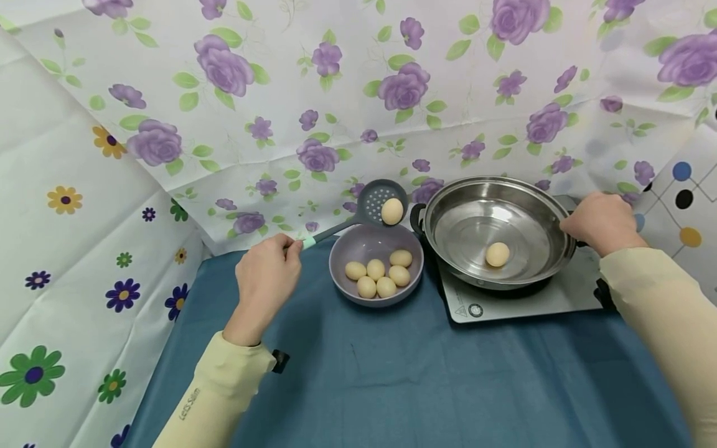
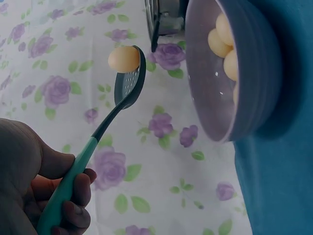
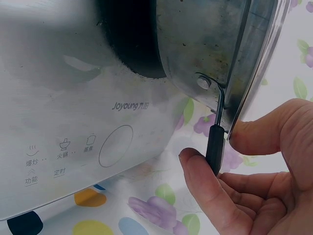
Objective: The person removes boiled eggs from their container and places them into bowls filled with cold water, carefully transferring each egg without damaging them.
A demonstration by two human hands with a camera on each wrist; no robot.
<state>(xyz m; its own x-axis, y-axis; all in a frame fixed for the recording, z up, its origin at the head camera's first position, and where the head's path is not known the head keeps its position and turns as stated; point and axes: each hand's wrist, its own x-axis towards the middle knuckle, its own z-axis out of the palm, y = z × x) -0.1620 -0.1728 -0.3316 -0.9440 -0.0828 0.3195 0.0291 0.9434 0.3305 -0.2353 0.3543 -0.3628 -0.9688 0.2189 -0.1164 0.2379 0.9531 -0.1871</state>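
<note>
The left hand (image 1: 269, 272) grips the green and grey handle of a slotted skimmer (image 2: 105, 122). One egg (image 1: 392, 211) lies in the skimmer's perforated bowl, which is held above the back rim of a purple bowl (image 1: 342, 283). Several eggs (image 1: 376, 269) sit inside that bowl. A steel pot (image 1: 465, 224) stands on the cooktop with a single egg (image 1: 497, 254) at its bottom. At the pot's right side the right hand (image 1: 602, 223) holds its black handle (image 3: 215, 147), thumb near the rim and fingers under the handle in the right wrist view.
Beneath the pot is a grey induction cooktop (image 1: 532, 305). A blue cloth (image 1: 381, 373) covers the table. Flowered sheets (image 1: 358, 112) hang close behind the bowl and pot, with another (image 1: 73, 249) along the left side. The pot's left handle (image 1: 417, 219) juts toward the bowl.
</note>
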